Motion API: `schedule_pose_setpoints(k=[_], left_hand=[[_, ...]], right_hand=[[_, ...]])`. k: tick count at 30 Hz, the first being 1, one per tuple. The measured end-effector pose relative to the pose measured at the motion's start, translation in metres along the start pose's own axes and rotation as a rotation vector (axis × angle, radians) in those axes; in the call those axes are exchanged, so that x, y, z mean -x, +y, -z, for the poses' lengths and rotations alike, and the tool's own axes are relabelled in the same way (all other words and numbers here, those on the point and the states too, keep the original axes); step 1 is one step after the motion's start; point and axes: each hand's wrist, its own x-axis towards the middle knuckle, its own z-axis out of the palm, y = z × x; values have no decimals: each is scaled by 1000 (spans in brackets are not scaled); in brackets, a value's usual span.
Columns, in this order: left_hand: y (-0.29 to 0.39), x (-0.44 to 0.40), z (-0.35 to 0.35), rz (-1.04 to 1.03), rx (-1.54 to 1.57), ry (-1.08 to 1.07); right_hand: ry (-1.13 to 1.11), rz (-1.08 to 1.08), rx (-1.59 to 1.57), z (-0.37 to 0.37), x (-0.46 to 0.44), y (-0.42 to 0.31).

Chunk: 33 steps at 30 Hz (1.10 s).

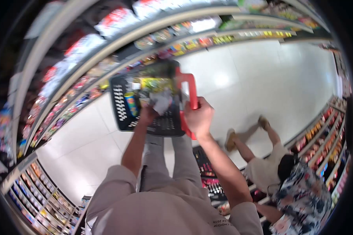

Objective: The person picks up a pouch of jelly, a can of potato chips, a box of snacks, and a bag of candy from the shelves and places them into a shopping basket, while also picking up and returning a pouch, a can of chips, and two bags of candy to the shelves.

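So I only had the head view to go on, watching from way off. The right hand [199, 117] was closed around the red handle [192, 91] of a dark basket [161, 131], which hung in front of the wearer's legs, above the pale floor [247, 70]. The left hand [147, 114] was down inside it, right by a whitish item [161, 101]. Too blurry for me, so I honestly couldn't tell if it was gripping that or just touching it.

Progress-wise, I'd call it partway. Several things were already in the basket: a blue-and-yellow tube [130, 104] along one side, a yellow pack [157, 84] toward the far side, plus a small white item [136, 85] near that. My read was that the whitish one was in place too, just not clearly let go of. Whether anything was left to come off the stocked shelves [82, 70], I couldn't say. Another person [302, 192] stood off to the right, apart from the basket.
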Motion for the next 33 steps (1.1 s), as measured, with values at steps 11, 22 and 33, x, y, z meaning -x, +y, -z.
schedule_pose_setpoints(k=[11,22,33], left_hand=[[11,321,-122,-286,-50,148],[48,422,-206,-809,-1121,252],[141,407,-162,-672,-849,220]], right_hand=[[-121,321,132,-13,2,-32],[-1215,-512,-602,-6,148,-104],[-1160,-682,-1066,-23,122,-137]])
